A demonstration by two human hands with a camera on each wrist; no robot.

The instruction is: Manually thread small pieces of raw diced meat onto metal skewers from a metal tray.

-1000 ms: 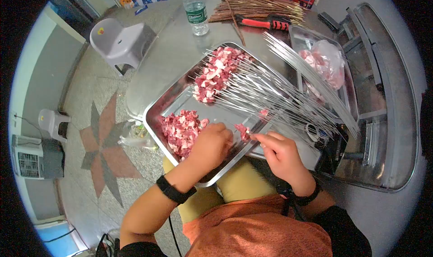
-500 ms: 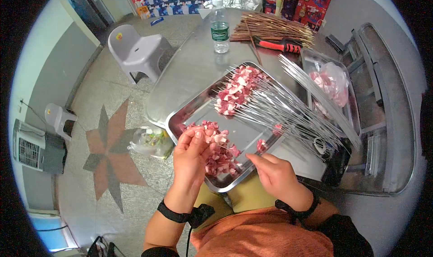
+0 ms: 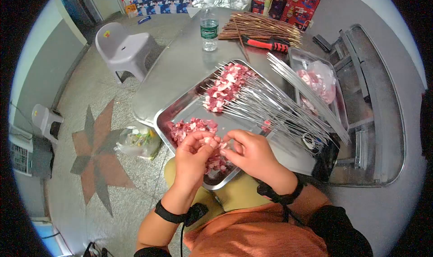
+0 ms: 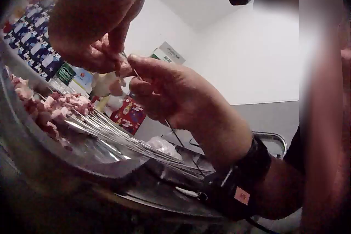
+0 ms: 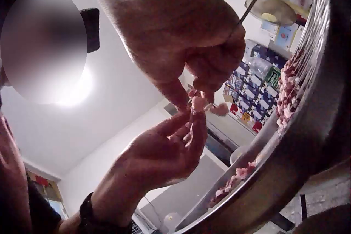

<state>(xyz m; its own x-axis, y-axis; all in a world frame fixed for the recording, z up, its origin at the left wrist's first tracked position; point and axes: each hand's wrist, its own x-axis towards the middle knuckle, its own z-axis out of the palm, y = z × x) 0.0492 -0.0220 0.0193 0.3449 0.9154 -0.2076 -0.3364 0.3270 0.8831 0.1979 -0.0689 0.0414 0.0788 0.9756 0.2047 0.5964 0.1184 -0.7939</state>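
Over the front of the metal tray [image 3: 163, 133], my two hands meet at the fingertips. My left hand [image 3: 191, 160] pinches a small piece of raw meat [image 5: 198, 103], pale pink in the right wrist view. My right hand [image 3: 255, 154] grips a thin metal skewer [image 4: 175, 133], whose shaft runs back past the palm in the left wrist view. The skewer's front end lies between both hands' fingertips, partly hidden by them. Below the left hand is a heap of cut raw meat [image 3: 187, 127]. Loaded meat skewers [image 3: 224, 88] lie side by side at the tray's far end.
Bare metal skewers [image 3: 311, 94] cross the tray's right side, near a second tray with bagged meat [image 3: 322, 83]. Behind stand a water bottle [image 3: 209, 29], a bundle of brown sticks [image 3: 261, 29] and a red-and-black handled tool [image 3: 264, 43]. A plastic bag [image 3: 137, 142] lies at left.
My left hand has come up from the meat heap with a piece between its fingers. My right hand has moved left with the skewer to meet it.
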